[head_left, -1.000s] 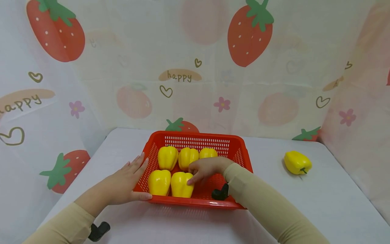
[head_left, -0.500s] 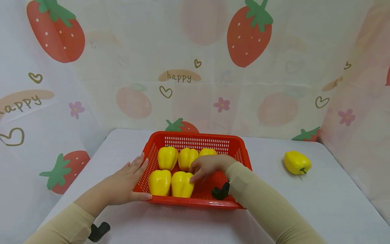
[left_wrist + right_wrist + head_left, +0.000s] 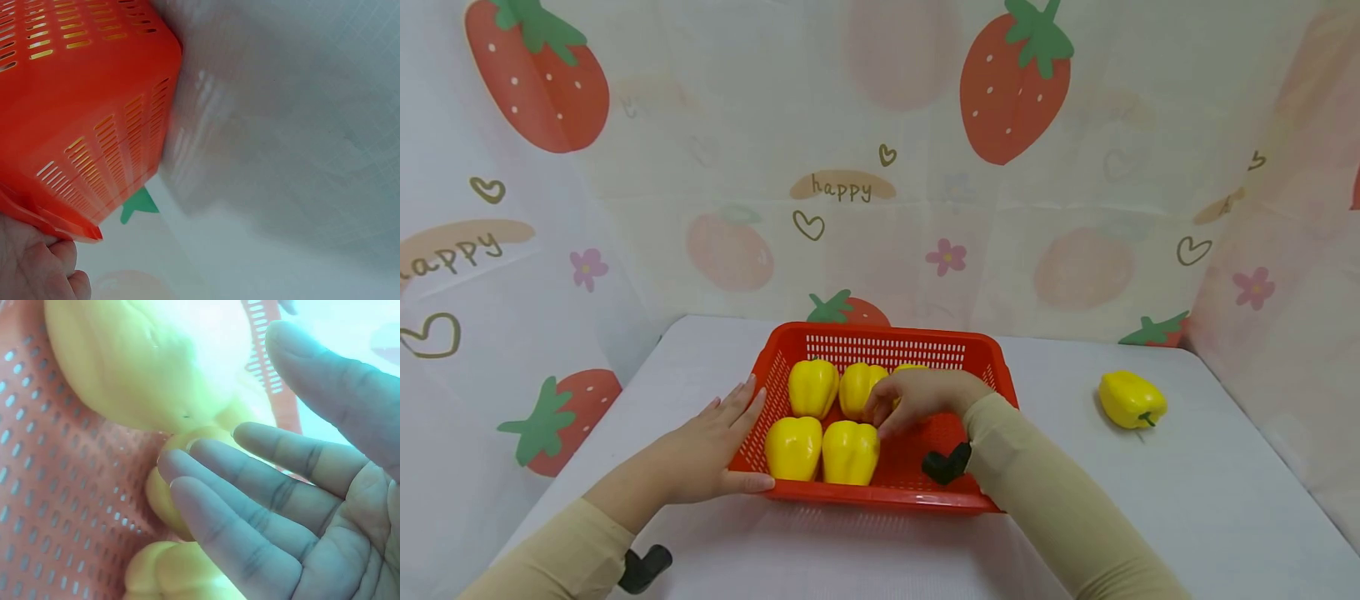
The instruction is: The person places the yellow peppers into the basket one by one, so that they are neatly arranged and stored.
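Observation:
A red plastic basket (image 3: 887, 498) stands on the table with several yellow bell peppers in it. My left hand (image 3: 700, 450) rests against its left end, fingers straight along the side and thumb on the front rim. Inside the basket, my right hand (image 3: 928, 396) hovers just right of the front-row pepper (image 3: 850, 454). It partly covers the back-right pepper (image 3: 910, 367). The right wrist view has the fingers (image 3: 250, 506) loosely extended, nothing between them, with a large pepper (image 3: 137, 356) close by. Another front pepper (image 3: 793, 450) sits at the left.
One more yellow bell pepper (image 3: 1132, 400) lies on its side on the white table (image 3: 1210, 492), right of the basket. Behind stands a cloth backdrop (image 3: 925, 242) printed with strawberries. Two peppers, a left one (image 3: 813, 387) and a middle one (image 3: 859, 385), stand in the back row.
My right hand has come off the front-row pepper, rising slightly up and to the right. My left hand stays on the basket.

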Demonstrator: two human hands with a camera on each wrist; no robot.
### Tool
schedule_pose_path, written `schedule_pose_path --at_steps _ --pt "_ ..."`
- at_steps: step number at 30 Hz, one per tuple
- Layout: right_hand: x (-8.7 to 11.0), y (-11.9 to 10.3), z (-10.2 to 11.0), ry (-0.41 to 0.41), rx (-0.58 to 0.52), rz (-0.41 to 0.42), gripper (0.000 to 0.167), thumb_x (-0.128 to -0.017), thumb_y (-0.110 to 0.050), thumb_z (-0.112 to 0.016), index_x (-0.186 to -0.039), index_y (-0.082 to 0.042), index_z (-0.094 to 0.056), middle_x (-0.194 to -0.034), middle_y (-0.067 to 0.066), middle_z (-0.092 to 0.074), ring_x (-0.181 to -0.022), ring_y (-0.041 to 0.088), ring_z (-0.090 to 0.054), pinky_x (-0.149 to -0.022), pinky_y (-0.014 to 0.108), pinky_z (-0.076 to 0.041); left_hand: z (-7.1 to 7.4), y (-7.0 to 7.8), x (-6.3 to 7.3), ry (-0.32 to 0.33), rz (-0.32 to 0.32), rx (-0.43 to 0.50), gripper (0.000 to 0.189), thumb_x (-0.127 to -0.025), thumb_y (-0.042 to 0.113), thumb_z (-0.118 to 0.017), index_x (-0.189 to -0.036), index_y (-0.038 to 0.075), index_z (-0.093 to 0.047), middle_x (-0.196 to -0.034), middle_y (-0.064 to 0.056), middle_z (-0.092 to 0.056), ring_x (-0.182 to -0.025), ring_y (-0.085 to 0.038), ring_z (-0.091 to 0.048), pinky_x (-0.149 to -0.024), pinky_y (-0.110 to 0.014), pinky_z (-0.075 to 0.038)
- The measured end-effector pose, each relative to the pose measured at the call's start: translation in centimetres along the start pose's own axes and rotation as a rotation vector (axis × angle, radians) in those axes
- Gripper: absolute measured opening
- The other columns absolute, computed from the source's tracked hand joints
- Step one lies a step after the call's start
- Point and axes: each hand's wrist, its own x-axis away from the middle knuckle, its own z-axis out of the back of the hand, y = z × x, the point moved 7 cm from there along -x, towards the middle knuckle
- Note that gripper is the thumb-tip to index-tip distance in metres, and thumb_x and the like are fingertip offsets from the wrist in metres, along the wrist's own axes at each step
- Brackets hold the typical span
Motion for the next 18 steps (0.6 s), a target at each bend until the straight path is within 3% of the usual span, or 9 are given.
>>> schedule_pose_path --at_steps 14,18 --pt "2.7 -0.8 3.2 0.079 -0.118 0.027 0.042 -0.080 -0.027 -0.071 -0.117 -0.012 -0.060 -0.109 0.004 -0.062 -0.100 0.016 -0.056 -0.083 0.029 -0.050 0.0 0.1 0.0 0.001 -0.006 0.001 0.115 -0.065 0.080 -0.047 -0.146 0.005 -0.015 -0.152 -0.015 -0.008 -0.138 -0.033 -0.013 -0.109 -0.051 -0.016" --pt "3.8 -1.0 4.3 0.110 -0.098 0.015 0.038 -0.079 -0.029 -0.072 -0.113 -0.018 -0.061 -0.109 0.001 -0.062 -0.100 0.015 -0.057 -0.083 0.030 -0.050 0.1 0.2 0.1 0.001 -0.006 0.003 0.115 -0.065 0.080 -0.048 -0.146 0.005 -0.015 -0.152 -0.015 -0.008 -0.138 -0.033 -0.013 -0.108 -0.052 -0.016"
